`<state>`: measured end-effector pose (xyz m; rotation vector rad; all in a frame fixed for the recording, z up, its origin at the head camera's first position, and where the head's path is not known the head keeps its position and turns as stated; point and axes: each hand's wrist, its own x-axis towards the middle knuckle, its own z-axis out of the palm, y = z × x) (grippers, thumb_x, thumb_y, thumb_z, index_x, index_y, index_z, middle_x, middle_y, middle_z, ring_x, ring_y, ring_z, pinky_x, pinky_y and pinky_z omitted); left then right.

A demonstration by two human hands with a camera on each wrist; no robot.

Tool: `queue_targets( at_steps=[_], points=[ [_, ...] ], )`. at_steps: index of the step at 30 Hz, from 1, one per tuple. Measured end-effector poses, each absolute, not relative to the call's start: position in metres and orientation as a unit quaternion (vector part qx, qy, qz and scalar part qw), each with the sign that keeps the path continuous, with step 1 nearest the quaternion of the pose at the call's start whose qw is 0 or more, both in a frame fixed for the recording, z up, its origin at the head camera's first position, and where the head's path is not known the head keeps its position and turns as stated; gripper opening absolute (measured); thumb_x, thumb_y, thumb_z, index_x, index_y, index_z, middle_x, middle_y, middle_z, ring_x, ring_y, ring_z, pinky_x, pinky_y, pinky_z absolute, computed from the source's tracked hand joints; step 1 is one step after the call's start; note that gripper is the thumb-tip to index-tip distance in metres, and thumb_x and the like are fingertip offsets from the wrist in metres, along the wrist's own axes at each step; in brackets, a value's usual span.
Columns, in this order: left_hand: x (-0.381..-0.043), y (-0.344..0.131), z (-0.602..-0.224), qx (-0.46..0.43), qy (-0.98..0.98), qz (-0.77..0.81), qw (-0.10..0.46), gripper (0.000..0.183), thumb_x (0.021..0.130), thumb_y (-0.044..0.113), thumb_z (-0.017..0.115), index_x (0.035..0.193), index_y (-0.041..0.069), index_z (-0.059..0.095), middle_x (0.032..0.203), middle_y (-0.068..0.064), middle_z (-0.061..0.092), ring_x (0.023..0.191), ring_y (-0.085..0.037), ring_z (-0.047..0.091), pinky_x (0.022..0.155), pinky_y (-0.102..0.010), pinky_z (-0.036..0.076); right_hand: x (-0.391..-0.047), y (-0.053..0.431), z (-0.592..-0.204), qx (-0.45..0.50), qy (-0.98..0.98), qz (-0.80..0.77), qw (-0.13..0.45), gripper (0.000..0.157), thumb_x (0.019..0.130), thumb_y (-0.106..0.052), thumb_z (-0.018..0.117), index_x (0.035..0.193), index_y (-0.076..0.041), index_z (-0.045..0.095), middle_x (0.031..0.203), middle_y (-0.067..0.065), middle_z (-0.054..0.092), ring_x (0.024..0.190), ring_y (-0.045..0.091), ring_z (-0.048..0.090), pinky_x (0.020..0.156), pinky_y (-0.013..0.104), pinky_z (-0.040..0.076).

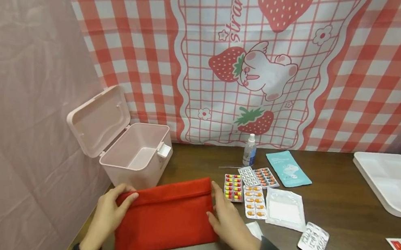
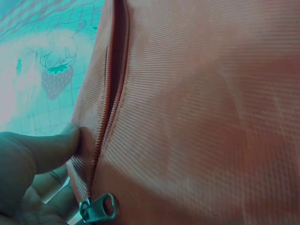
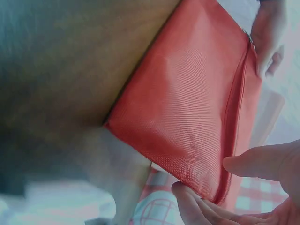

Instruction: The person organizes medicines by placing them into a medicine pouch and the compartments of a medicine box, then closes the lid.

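Note:
A red zippered pouch (image 1: 170,221) is held up in front, close over the table. My left hand (image 1: 108,211) pinches its upper left corner, thumb on the front face. In the left wrist view the zipper (image 2: 110,101) gapes along the top, and its metal pull (image 2: 101,209) sits at the end by my left fingers. My right hand (image 1: 230,224) holds the pouch's right edge. The right wrist view shows that thumb (image 3: 251,161) against the zipper strip, with the other fingers at the side edge. The pouch's inside is hidden.
A pink box (image 1: 137,171) with its lid raised stands behind the pouch. To the right lie several blister packs (image 1: 254,202), a white packet (image 1: 285,209) and a teal packet (image 1: 289,169). A spray bottle (image 1: 250,150) stands at the back. A white tray (image 1: 374,182) sits far right.

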<state>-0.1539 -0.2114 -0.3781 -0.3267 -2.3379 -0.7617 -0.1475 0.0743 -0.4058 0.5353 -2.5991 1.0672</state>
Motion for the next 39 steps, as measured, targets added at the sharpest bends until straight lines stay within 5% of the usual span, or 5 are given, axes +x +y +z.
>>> queue_targets(
  at_steps=[6,24,39],
  points=[
    [-0.157,-0.206,-0.380,-0.130,-0.867,-0.325,0.355,0.015,0.070,0.002,0.075,0.077,0.011,0.066,0.074,0.002,0.065,0.072,-0.013,0.060,0.069,-0.013,0.041,-0.165,0.083,-0.401,0.186,-0.889,0.391,0.151,0.065,0.073,0.008,0.067,0.130,0.008,0.036,0.094,0.011,0.059,0.074,0.017,0.060,0.061,0.021,0.049],
    [-0.160,-0.197,-0.378,-0.153,-0.826,-0.382,0.385,0.014,0.072,0.005,0.075,0.080,0.015,0.070,0.079,0.003,0.065,0.077,0.002,0.058,0.072,-0.007,0.040,-0.201,0.090,-0.394,0.216,-0.871,0.378,0.229,0.041,0.068,0.010,0.069,0.104,0.003,0.051,0.082,0.006,0.056,0.073,0.014,0.054,0.061,0.022,0.047],
    [-0.163,-0.185,-0.381,-0.182,-0.804,-0.415,0.385,0.017,0.069,0.002,0.076,0.082,0.013,0.072,0.080,0.002,0.066,0.078,0.002,0.059,0.073,-0.008,0.042,-0.226,0.095,-0.389,0.186,-0.852,0.441,0.211,0.028,0.075,0.011,0.062,0.098,0.001,0.049,0.087,0.015,0.066,0.079,0.022,0.063,0.064,0.028,0.050]
  ],
)
